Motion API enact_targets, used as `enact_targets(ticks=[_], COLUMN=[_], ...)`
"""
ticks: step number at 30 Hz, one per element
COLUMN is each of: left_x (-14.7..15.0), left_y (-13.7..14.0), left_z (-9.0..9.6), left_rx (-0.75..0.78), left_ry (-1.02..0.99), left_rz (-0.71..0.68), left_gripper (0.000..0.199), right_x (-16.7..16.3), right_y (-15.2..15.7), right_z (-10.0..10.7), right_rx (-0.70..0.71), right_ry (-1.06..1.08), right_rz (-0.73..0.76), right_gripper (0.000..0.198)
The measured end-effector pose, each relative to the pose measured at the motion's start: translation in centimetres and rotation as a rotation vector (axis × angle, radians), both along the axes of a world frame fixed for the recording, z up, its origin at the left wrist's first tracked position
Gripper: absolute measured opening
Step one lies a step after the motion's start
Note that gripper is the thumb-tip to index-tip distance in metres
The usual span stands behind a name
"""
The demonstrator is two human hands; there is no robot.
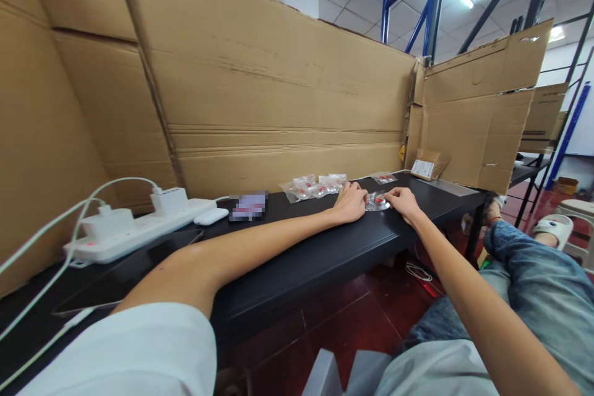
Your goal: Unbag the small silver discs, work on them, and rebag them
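Note:
A small clear plastic bag [377, 204] with something red and shiny in it lies on the black table between my two hands. My left hand [351, 203] has its fingers curled at the bag's left edge and appears to grip it. Thumb and fingers of my right hand [403, 203] pinch the right edge. Just behind my left hand is a cluster of similar clear bags [306, 188], also with red items inside. Another such bag [383, 178] lies farther back, beyond the gap between my hands. What exactly the bags contain is too small to make out.
A white power strip [148, 230] with chargers and cables, a white case [211, 216] and a phone [249, 206] are on the left. Cardboard walls [278, 86] enclose the table's back and sides. A small open carton [427, 166] stands at the back right.

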State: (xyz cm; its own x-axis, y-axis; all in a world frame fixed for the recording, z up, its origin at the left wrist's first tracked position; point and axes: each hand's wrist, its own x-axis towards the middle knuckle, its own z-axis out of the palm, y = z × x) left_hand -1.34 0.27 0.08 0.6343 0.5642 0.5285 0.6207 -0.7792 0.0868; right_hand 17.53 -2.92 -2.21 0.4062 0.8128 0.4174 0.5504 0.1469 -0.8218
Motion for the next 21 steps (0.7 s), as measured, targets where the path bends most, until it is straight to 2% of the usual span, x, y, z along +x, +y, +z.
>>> enact_targets(ticks=[9,14,18,21], left_x=[0.40,0.42,0.63,0.74], left_y=[0.09,-0.22,0.11,0.58], left_z=[-0.33,-0.06,-0.02,-0.18], left_rx=[0.016,0.042,-0.069,-0.103], left_ry=[0.020,-0.037,0.010,0.031], left_rz=[0.022,-0.082,-0.222,-0.246], left_gripper=[0.022,0.024,0.028,0.030], right_x=[-0.10,-0.17,-0.19,-0.20], right_y=[-0.10,-0.27,-0.54,-0.52], right_z=[0.13,0.28,0.40,0.31], right_rx=[-0.027,-0.032,-0.034,-0.032], right_ry=[-0.042,-0.074,-0.086,-0.079], right_rz=[-0.011,-0.034,0.007,0.016], right_gripper=[0.016,0.023,0.027,0.027])
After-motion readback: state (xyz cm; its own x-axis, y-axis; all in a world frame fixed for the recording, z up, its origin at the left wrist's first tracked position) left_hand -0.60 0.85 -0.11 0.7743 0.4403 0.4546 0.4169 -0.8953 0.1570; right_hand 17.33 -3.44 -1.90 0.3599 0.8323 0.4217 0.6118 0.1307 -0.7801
